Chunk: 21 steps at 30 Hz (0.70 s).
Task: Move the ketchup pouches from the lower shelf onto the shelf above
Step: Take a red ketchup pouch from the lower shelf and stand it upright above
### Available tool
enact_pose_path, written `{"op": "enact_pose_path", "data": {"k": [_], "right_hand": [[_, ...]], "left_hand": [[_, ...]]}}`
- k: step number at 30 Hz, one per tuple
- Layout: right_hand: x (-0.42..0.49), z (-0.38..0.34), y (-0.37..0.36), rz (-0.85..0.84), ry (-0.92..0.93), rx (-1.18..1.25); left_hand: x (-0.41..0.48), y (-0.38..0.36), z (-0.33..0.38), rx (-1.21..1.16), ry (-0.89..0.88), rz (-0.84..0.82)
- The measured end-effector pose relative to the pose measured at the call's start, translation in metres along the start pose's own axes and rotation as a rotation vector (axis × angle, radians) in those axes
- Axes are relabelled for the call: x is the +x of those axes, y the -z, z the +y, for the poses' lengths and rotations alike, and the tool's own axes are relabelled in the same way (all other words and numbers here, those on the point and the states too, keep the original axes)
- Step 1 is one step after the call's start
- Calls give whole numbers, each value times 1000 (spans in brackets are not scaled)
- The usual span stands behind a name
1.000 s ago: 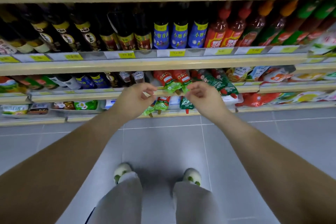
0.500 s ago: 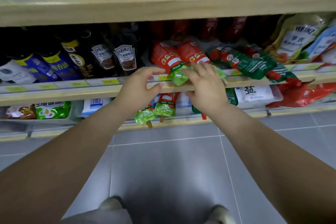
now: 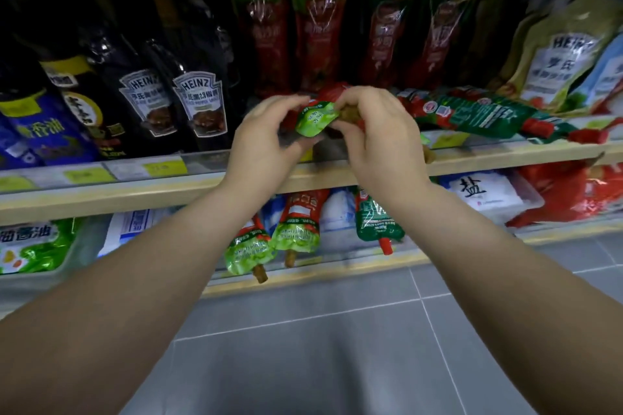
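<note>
Both hands lift one ketchup pouch at the upper shelf's front edge

Your right hand (image 3: 381,135) is curled shut around the spout end of a red foil ketchup pouch with a lime-green lower panel (image 3: 317,118); your left hand (image 3: 266,141) is half closed, fingertips touching the pouch's left edge, though whether it truly pinches you cannot tell; half a second ago both hands lay flat on pouches at the rail, so this one is now raised and being set in place; the pale wooden upper shelf (image 3: 135,189) sits just beneath; three more spouted pouches (image 3: 296,232) hang over the lower shelf's lip (image 3: 320,276), so the job looks unfinished.
</note>
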State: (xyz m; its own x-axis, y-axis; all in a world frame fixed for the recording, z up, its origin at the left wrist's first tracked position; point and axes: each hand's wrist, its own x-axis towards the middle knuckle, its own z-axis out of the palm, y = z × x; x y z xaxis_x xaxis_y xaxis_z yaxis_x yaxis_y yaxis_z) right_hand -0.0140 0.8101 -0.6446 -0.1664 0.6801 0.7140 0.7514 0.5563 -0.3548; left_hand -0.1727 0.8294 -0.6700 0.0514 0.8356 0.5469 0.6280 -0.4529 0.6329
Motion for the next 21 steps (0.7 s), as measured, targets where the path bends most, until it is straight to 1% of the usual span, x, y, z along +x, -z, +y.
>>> {"op": "enact_pose_path", "data": {"k": [3, 7, 9, 13, 16, 18, 19, 21], "right_hand": [[11, -6, 2, 80, -62, 133], [5, -1, -8, 193, -193, 236], [-4, -1, -18, 136, -195, 220], [3, -5, -42, -61, -150, 184], [15, -6, -55, -106, -186, 195], [17, -3, -63, -103, -189, 168], [18, -2, -66, -98, -190, 160], [17, 0, -71, -91, -188, 152]], "left_hand": [[5, 1, 3, -24, 4, 103], [15, 7, 5, -86, 85, 134], [19, 8, 5, -85, 132, 154], [24, 9, 4, -96, 179, 180], [20, 5, -1, -116, 181, 172], [4, 5, -6, -127, 142, 161], [-7, 6, -12, -77, 97, 165], [-28, 10, -28, 203, -22, 187]]}}
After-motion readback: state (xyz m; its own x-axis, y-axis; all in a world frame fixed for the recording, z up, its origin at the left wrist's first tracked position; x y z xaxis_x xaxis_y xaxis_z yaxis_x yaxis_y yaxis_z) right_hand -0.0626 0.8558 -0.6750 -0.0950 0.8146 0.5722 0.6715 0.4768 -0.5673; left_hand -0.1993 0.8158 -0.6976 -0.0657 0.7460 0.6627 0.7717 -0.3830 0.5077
